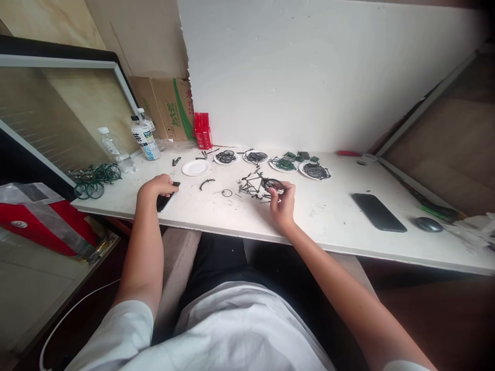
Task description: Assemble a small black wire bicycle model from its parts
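Observation:
My right hand (283, 207) is closed on the wheel of a small black model bicycle (253, 184), just above the white table. My left hand (159, 186) rests on a dark phone (166, 200) near the table's front edge, its fingers bent over the top end. Between my hands lie a thin black ring (227, 192) and a curved black piece (207, 183). Behind them stand a bare white plate (195, 167) and plates of dark parts (226, 156), with green parts (284, 163) on another.
Finished-looking green model bicycles (95, 180) stand at the left end, near plastic bottles (145, 139). A red box (202, 131) stands by the wall. At the right are a black slab (379, 212) and a mouse (428, 224). The table's front edge (232, 234) runs near my body.

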The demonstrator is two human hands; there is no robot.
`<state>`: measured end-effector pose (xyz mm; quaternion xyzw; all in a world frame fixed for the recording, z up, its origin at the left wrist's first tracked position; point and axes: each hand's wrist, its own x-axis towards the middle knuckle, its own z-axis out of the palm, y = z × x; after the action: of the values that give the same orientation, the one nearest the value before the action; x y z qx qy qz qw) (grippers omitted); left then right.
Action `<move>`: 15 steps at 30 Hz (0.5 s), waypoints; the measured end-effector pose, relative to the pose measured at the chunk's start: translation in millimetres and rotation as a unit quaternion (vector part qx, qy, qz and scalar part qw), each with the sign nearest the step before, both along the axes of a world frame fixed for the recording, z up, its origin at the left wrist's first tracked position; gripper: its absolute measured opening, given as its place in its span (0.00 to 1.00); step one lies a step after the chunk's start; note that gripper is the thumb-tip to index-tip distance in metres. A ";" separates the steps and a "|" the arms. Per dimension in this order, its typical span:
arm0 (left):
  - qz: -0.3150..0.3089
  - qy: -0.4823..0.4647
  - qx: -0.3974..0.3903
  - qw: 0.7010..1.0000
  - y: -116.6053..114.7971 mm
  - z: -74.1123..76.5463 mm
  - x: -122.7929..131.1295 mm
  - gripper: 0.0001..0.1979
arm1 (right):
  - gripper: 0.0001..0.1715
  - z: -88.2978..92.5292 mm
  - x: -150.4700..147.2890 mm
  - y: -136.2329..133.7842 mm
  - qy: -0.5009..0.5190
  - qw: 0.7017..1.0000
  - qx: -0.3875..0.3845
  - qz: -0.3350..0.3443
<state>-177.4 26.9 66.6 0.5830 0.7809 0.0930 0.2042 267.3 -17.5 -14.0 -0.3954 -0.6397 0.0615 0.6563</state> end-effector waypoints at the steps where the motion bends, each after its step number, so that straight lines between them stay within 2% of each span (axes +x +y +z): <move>1: -0.003 0.016 -0.034 0.999 1.9 -3.2 -0.4 0.14 | 0.15 0.1 0.1 -0.3 -0.001 1.000 -0.002 -0.001; 5: -0.005 0.051 -0.086 0.995 9.6 -10.8 1.8 0.13 | 0.16 0.8 -0.1 -1.4 -0.002 1.000 -0.008 -0.001; 15: -0.013 0.082 -0.090 0.992 9.8 -8.9 8.9 0.12 | 0.15 1.9 -0.7 -1.9 -0.005 1.000 -0.009 -0.007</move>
<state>-168.6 36.7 57.7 0.5783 0.7923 -0.0285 0.1925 266.6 -19.3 -12.1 -0.4056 -0.6401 0.0606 0.6497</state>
